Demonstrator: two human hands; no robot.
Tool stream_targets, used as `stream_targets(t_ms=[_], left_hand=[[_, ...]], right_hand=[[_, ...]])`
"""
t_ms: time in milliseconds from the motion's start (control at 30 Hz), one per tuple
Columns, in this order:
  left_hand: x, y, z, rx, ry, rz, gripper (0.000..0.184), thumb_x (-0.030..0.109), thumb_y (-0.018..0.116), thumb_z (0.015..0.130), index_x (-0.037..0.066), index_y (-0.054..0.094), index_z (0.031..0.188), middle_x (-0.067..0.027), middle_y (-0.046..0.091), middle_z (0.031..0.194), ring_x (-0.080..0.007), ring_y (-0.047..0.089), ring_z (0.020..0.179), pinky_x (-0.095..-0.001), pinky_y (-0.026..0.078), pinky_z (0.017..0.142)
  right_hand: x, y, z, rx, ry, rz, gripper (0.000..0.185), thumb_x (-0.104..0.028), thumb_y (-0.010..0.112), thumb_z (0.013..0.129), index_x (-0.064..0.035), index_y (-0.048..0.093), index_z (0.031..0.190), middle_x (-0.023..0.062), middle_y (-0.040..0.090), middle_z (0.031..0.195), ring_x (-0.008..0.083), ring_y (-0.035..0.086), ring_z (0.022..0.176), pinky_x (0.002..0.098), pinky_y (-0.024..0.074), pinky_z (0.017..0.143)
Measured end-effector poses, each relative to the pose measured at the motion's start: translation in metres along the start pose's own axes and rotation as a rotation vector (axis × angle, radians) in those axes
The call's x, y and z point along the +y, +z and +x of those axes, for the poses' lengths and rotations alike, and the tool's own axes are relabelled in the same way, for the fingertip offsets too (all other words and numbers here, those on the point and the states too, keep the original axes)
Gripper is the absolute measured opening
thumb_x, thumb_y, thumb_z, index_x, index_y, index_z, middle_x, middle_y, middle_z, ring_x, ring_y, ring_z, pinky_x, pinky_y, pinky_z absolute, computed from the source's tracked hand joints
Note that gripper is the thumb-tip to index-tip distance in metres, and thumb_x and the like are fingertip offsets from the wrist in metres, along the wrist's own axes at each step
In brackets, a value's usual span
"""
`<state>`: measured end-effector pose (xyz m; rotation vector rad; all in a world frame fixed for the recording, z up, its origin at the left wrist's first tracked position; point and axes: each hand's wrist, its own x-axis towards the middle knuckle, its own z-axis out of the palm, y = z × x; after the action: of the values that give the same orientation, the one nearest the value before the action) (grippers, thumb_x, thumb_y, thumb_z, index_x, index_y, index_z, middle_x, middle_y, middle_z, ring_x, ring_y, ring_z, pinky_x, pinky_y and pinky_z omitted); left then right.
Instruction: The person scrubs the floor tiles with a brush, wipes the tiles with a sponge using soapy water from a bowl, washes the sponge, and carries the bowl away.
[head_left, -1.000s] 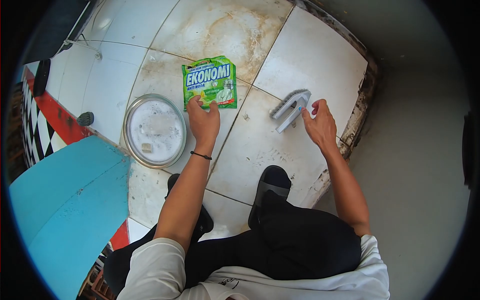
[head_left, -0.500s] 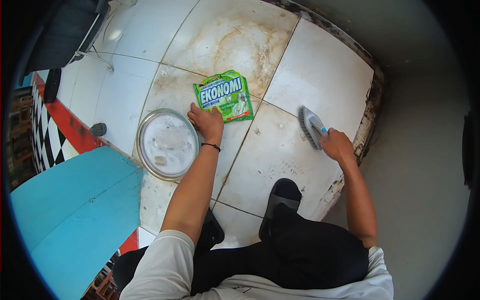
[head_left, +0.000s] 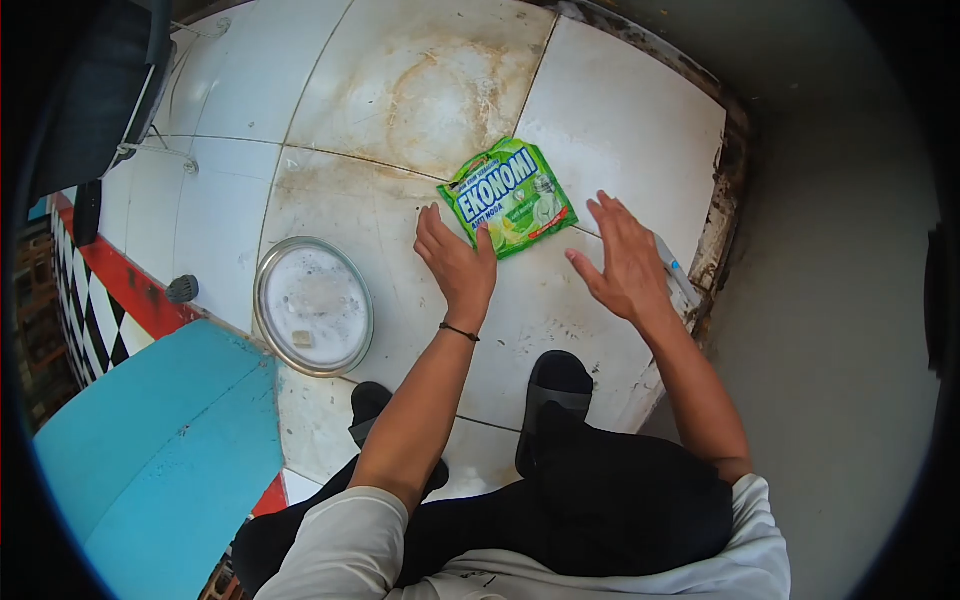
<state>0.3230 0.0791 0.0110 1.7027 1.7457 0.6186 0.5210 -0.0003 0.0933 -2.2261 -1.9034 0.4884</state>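
While reaching with the left hand (head_left: 458, 270), loosely open, to the green packet (head_left: 512, 198) at upper centre, seems to steady or nudge its edge. Holds nothing in the released right hand (head_left: 628, 272), beside the brush (head_left: 681, 278) at right. Shows a foamy basin (head_left: 260, 300) at left, level, likely against spilling.

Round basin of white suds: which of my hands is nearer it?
Left: your left hand is right of the basin; your right hand is farther, beyond the green plastic packet.

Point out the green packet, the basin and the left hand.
Green packet (head_left: 508, 200): head view, middle of its printed front.
Basin (head_left: 260, 313): head view, left side of its rim.
Left hand (head_left: 462, 270): head view, back of the hand.
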Motion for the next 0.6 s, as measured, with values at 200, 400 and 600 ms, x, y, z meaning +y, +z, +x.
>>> stream_targets(t_ms=[200, 400, 600], left_hand=[[-0.04, 0.006, -0.009, -0.3, 0.573, 0.58, 0.064, 0.029, 0.049, 0.1, 0.0, 0.029, 0.153, -0.0147, 0.027, 0.161, -0.0328, 0.025, 0.149, -0.0528, 0.024, 0.118], [-0.045, 0.008, -0.008, -0.326, 0.551, 0.571, 0.062, 0.032, 0.044, 0.101, 0.002, 0.03, 0.153, -0.0133, 0.028, 0.161, -0.0267, 0.025, 0.15, -0.0525, 0.023, 0.118], [-0.044, 0.013, -0.014, -0.275, 0.52, 0.6, 0.063, 0.032, 0.046, 0.1, 0.002, 0.03, 0.153, -0.0132, 0.028, 0.161, -0.0283, 0.024, 0.15, -0.0515, 0.021, 0.119]], right_hand=[[-0.01, 0.107, 0.004, -0.294, -0.369, -0.051, 0.089, -0.064, 0.045, 0.094, -0.0015, 0.024, 0.155, 0.0142, 0.025, 0.162, 0.027, 0.02, 0.151, 0.0456, 0.0167, 0.122], [0.003, 0.097, 0.017, -0.257, -0.253, -0.092, 0.091, -0.066, 0.045, 0.093, -0.0013, 0.028, 0.154, 0.0128, 0.027, 0.162, 0.0238, 0.022, 0.151, 0.0444, 0.0159, 0.123], [-0.008, 0.098, 0.018, -0.225, -0.124, -0.066, 0.094, -0.068, 0.046, 0.092, -0.0004, 0.028, 0.154, 0.0128, 0.026, 0.162, 0.0248, 0.022, 0.151, 0.0473, 0.0153, 0.122]])
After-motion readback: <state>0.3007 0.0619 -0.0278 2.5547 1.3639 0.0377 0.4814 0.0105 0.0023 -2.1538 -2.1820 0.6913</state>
